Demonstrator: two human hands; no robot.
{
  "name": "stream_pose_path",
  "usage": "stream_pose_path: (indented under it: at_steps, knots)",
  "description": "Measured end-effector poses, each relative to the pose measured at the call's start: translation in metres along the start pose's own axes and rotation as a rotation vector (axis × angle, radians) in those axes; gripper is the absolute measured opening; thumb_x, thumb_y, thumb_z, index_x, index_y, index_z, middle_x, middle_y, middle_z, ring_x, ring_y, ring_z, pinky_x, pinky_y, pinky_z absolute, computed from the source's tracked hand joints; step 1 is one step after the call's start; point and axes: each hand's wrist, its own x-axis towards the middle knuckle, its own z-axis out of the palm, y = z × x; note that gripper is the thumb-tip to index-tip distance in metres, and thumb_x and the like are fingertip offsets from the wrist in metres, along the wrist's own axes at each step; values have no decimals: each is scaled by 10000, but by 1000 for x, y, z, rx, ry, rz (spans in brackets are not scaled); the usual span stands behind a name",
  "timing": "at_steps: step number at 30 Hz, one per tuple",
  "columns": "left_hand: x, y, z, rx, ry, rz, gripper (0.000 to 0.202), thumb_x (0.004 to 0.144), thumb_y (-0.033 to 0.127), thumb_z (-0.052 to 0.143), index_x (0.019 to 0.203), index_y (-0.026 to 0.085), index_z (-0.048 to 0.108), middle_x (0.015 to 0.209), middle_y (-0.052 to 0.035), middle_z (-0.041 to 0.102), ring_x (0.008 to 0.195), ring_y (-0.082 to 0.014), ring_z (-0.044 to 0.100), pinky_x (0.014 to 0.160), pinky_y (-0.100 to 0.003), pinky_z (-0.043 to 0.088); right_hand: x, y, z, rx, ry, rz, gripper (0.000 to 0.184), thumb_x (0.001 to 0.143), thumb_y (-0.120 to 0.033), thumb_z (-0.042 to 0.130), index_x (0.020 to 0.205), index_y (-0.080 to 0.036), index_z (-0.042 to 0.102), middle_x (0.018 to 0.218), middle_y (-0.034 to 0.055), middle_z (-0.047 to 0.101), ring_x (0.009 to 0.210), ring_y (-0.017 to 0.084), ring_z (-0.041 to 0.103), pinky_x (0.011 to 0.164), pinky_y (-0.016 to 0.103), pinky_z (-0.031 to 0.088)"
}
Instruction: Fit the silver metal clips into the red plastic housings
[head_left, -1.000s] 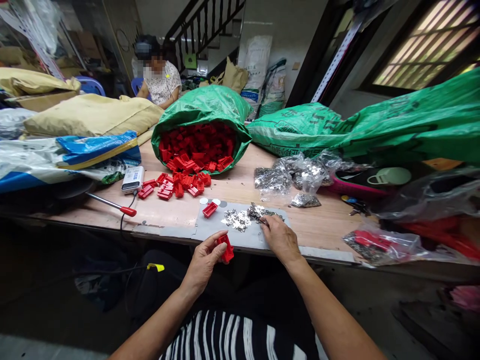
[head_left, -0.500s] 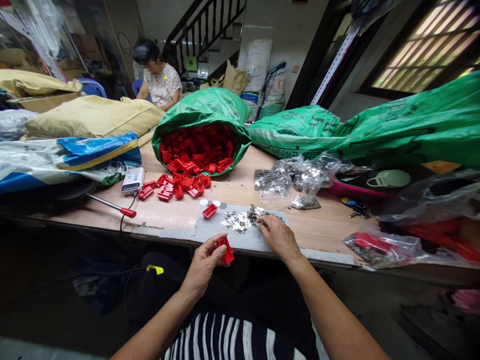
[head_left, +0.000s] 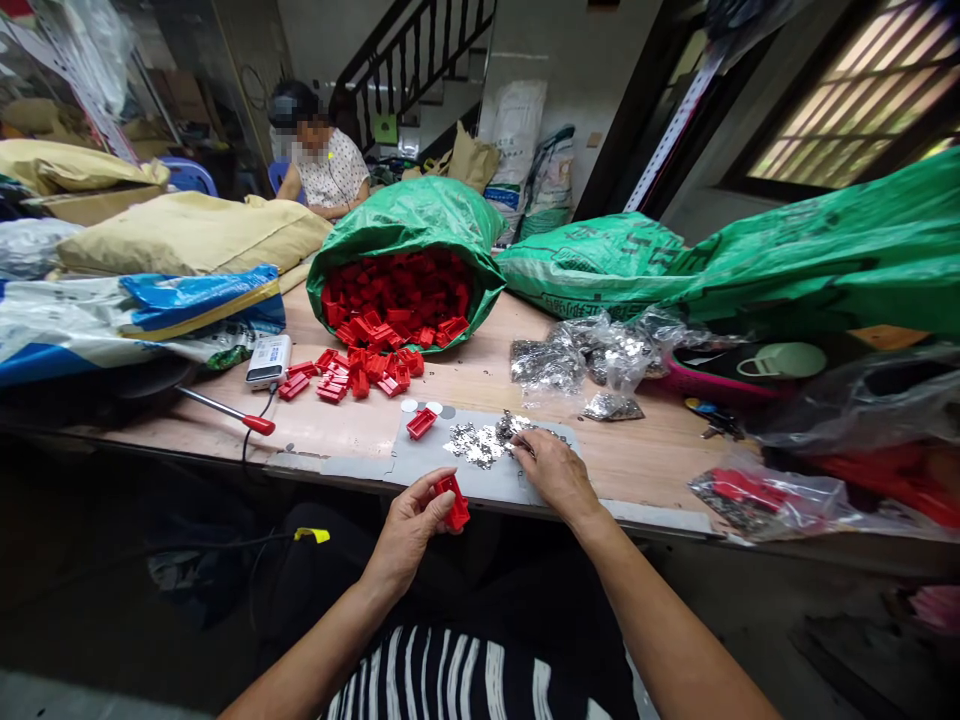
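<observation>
Little changes: the left hand (head_left: 409, 525) keeps its grip closed around the red clip (head_left: 454, 502) near the metal pieces (head_left: 480, 443). The right hand (head_left: 556, 472) stays touching them, and I cannot tell whether its grip holds anything.

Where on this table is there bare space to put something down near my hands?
The wooden table is bare between the red-handled screwdriver and the grey cardboard sheet, and right of your right hand up to the clear bag of red parts. Crowded: the sheet's middle with silver metal bits, and the spilled red plastic clips before the green sack.
</observation>
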Motion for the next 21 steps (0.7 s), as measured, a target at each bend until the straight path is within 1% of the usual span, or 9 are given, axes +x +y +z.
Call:
stream_pose_path:
  at_steps: [6, 10, 14, 15, 17, 19, 21]
  knots:
    - [-1, 3, 0, -43, 5, -26, 473, 747, 382, 722, 1183, 213, 646, 946, -47, 647, 841, -183, 653, 729, -313, 565, 7, -8, 7, -2, 18, -21, 65, 866, -212, 570, 859, -218, 634, 952, 29, 667, 873, 181, 617, 687, 261, 403]
    - [-2, 4, -1, -65, 9, -11, 504, 715, 343, 757, 1188, 218, 634, 978, -48, 651, 882, -187, 648, 767, -319, 561, 5, -5, 7, 31, 38, -38, 74, 860, -208, 560, 816, -219, 619, 914, 27, 661, 842, 174, 612, 669, 256, 394]
    - [-2, 3, -3, -72, 12, 3, 589, 704, 282, 772, 1252, 238, 561, 1019, -45, 661, 931, -183, 643, 793, -305, 545, -2, 2, 2, 82, 71, -53, 76, 842, -217, 540, 797, -221, 601, 884, 20, 661, 812, 179, 609, 655, 257, 390]
    - [-2, 3, -3, -66, 8, 10, 577, 702, 268, 773, 1238, 231, 563, 1011, -41, 664, 921, -174, 645, 792, -293, 540, -4, 3, 0, 99, 73, -45, 74, 836, -222, 535, 798, -222, 599, 869, 18, 665, 793, 180, 610, 645, 258, 388]
    - [0, 1, -2, -46, 2, 42, 499, 692, 239, 779, 1154, 208, 590, 963, -24, 670, 867, -143, 646, 782, -259, 528, -8, 7, -3, 150, 70, -20, 71, 831, -243, 525, 815, -224, 592, 818, 12, 669, 729, 176, 610, 616, 256, 384]
    - [1, 0, -1, -26, 2, 97, 416, 674, 205, 789, 1045, 195, 601, 904, 5, 670, 802, -106, 639, 762, -221, 514, -12, 10, -5, 229, 73, -5, 85, 836, -283, 519, 833, -223, 579, 762, 6, 661, 661, 168, 600, 596, 255, 388]
    - [3, -1, 0, -7, -1, 156, 374, 664, 183, 793, 975, 195, 585, 896, 21, 670, 789, -89, 634, 764, -203, 505, -14, 14, -4, 310, 97, -6, 113, 843, -319, 516, 845, -220, 569, 749, 7, 656, 641, 165, 599, 603, 258, 404]
